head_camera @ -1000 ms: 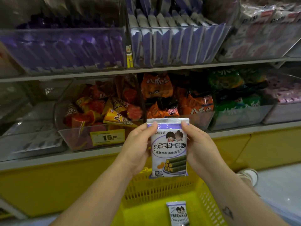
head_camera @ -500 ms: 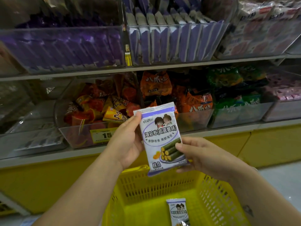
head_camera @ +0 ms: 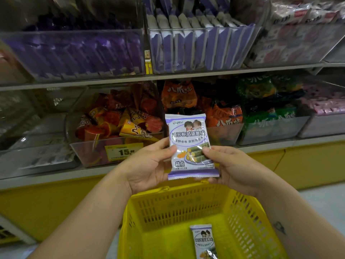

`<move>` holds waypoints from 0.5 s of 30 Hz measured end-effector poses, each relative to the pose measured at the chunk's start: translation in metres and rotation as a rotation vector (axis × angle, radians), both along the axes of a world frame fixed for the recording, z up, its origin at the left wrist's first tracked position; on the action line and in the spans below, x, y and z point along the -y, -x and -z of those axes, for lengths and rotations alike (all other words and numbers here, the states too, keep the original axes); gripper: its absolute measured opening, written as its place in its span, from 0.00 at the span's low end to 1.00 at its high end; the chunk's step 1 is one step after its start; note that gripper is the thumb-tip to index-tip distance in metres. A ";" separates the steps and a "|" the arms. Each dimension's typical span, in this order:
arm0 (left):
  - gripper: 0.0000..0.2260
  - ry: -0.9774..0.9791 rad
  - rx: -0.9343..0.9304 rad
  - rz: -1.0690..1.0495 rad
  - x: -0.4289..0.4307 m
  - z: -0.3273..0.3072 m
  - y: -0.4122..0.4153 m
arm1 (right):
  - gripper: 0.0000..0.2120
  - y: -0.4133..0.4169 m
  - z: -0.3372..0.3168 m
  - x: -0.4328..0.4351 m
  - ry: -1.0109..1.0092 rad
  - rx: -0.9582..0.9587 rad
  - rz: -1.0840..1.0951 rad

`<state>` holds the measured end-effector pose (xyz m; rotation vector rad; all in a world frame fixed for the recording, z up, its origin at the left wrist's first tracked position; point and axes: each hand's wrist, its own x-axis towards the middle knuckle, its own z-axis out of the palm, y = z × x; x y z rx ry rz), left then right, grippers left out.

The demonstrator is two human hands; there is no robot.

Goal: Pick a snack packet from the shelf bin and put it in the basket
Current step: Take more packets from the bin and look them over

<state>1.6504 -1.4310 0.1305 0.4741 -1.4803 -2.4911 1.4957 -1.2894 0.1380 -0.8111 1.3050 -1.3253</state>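
Snack packet: white pouch, purple bands and crimped seams top and bottom, two cartoon kids near the top, Chinese text in a purple-outlined oval, green rolls with yellow centres pictured lower right. It's upright, print facing me, leaning slightly left. It's in the air in front of the lower shelf, above the far rim of the yellow basket, not in it.

Left hand: palm turned toward me, thumb pressed on the front at the packet's left edge, fingers behind it, so it's pinching the packet. Right hand: thumb on the front at the right edge, over the roll picture, fingers curled behind and under the lower right corner; it's gripping the packet too. Both forearms are bare and come in from the bottom corners. There's a small tattoo on the right one.

A second packet with the same print lies flat on the basket floor, partly cut off by the frame.

The clear shelf bin on the upper shelf holds purple-and-white packets stood on edge in rows, up above the held one. On the lower shelf, a bin of cone snacks with a yellow price tag sits just left of my left hand, and orange bags sit behind the packet.
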 end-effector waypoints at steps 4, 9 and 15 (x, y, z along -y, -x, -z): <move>0.18 0.208 -0.017 -0.190 -0.007 -0.001 0.007 | 0.15 -0.004 -0.003 0.000 0.003 -0.160 0.073; 0.21 0.484 -0.106 -0.395 -0.021 0.006 0.015 | 0.15 -0.017 0.001 0.009 0.135 -0.535 0.275; 0.23 0.218 -0.168 -0.247 -0.030 0.009 0.018 | 0.17 -0.030 0.010 0.017 0.240 -0.527 0.185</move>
